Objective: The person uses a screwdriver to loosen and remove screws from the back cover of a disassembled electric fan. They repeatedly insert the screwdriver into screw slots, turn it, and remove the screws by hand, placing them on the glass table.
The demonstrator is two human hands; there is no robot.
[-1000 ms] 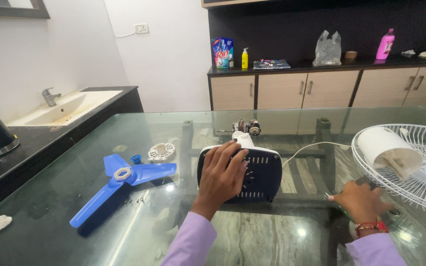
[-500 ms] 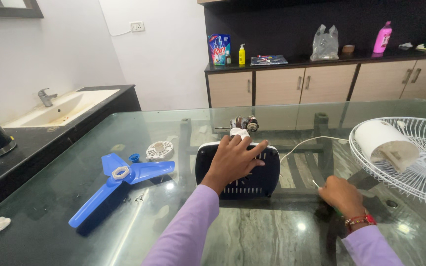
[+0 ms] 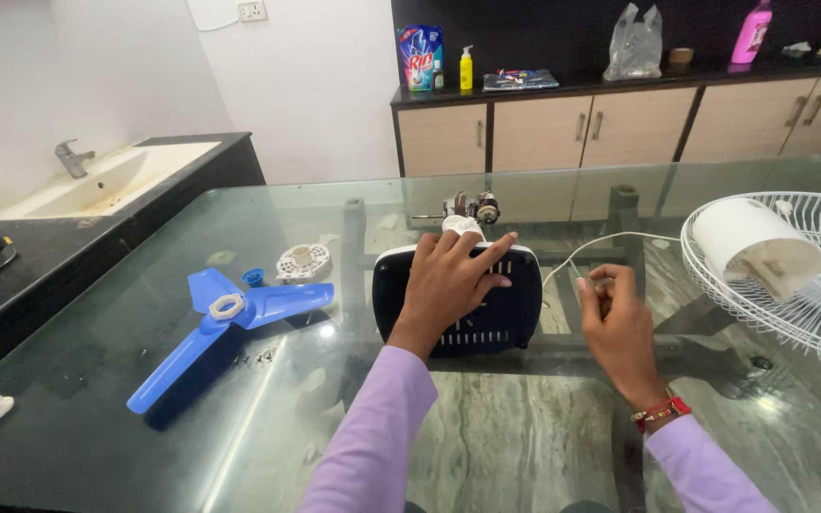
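left hand (image 3: 450, 285): flat on the black fan housing (image 3: 458, 299), centre of frame, fingers spread and pointing to the upper right; pressing down on it, not gripping.
right hand (image 3: 615, 318): right of centre, just beside the housing's right edge, fingers pinched together around something thin near the white cord (image 3: 601, 242); cannot tell what exactly it holds.
fan housing: black with a white rim, lies on the glass table (image 3: 525, 446), slotted vents visible below the left hand.
motor (image 3: 472, 206): small, copper windings showing, just behind the housing's top edge, above the left hand's fingertips.
cord: runs from the housing area to the upper right, toward the grille.
blue fan blade (image 3: 220, 328): three-blade piece, left of centre on the glass, well apart from both hands; white nut sits on its hub.
white round cap (image 3: 301, 263): just above the blade, blue small cap (image 3: 254, 276) beside it.
screws (image 3: 263, 356): a few small ones, just below the blade's hub.
white wire grille (image 3: 810, 285): right edge of frame, white cylindrical cover lying in it.
sink (image 3: 111, 180): upper left, on the black counter.
cabinet (image 3: 620, 119): top of frame, bottles and a plastic bag on top.
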